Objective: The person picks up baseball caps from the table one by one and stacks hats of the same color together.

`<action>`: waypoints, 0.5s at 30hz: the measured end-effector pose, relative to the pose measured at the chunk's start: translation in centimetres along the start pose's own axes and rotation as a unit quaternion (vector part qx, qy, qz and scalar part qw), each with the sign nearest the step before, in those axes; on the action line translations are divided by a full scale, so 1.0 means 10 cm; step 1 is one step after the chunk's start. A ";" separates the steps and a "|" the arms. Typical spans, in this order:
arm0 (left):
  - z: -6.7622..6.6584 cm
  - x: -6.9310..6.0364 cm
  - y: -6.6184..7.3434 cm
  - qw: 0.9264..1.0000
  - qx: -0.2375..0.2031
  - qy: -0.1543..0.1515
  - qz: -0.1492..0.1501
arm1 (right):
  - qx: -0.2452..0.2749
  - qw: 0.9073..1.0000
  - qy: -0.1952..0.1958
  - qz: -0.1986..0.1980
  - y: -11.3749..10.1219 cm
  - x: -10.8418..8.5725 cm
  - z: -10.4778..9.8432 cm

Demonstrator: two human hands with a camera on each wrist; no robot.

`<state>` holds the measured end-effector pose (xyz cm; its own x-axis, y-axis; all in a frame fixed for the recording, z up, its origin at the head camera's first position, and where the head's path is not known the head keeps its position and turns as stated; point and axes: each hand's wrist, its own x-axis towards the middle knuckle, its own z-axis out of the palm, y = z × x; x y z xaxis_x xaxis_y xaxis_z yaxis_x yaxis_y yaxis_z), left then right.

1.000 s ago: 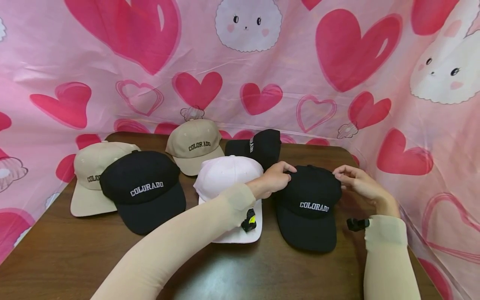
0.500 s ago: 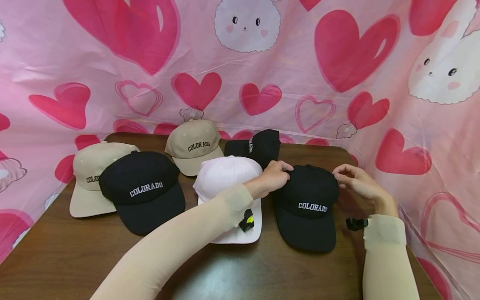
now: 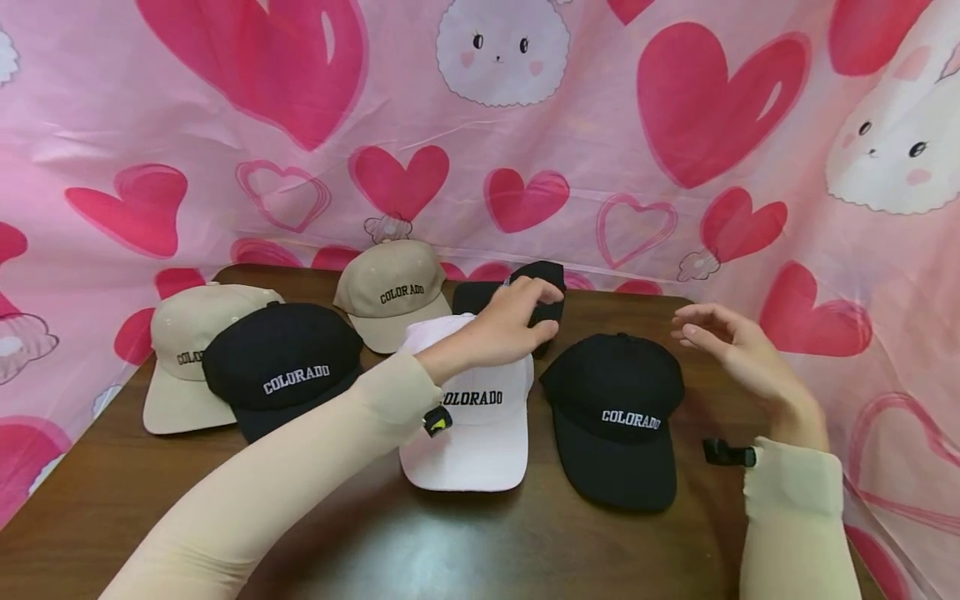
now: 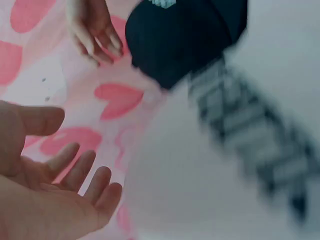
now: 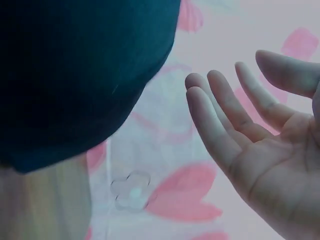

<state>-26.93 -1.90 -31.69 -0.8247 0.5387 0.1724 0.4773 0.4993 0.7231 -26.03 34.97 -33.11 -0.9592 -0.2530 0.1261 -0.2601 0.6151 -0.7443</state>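
Above the white cap [image 3: 468, 446] my left hand [image 3: 506, 325] hovers with loosely bent fingers and nothing in them. It partly covers the white cap's crown and the black cap [image 3: 546, 279] behind. A black cap [image 3: 618, 387] lettered COLORADO sits on the table at the right, its brim toward me. Just off that cap's right side is my right hand [image 3: 738, 350], its fingers relaxed and apart from the cloth. The right wrist view shows a gap between this hand [image 5: 270, 135] and the dark cap [image 5: 75, 75]. In the left wrist view the white cap's lettering is blurred.
On the left, a black cap [image 3: 281, 358] overlaps a beige cap [image 3: 180, 367]. Another beige cap [image 3: 393, 292] stands near the back edge. The brown table [image 3: 420, 554] ends at a pink heart-print cloth [image 3: 585, 125] behind and to the right.
Both hands have let go of the right-hand black cap. The left hand has moved left over the white cap; the right has drawn slightly away to the right. That black cap stays in place.
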 end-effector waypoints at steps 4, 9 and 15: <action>-0.28 -0.12 -0.09 0.995 0.095 0.031 0.016 | -0.007 1.000 -0.021 -0.005 -0.28 0.11 0.10; -0.57 -0.31 -0.24 0.988 0.143 0.060 0.012 | 0.013 0.996 -0.088 0.025 -0.63 0.34 0.28; -0.74 -0.54 -0.46 0.982 0.172 0.071 0.018 | 0.172 0.974 -0.116 0.092 -0.78 0.67 0.48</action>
<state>-26.96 -12.14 -30.95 -0.8275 0.4720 0.3040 0.5615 0.6941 0.4506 -29.92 24.88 -29.56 -0.9245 -0.3493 -0.1524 0.0047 0.3894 -0.9211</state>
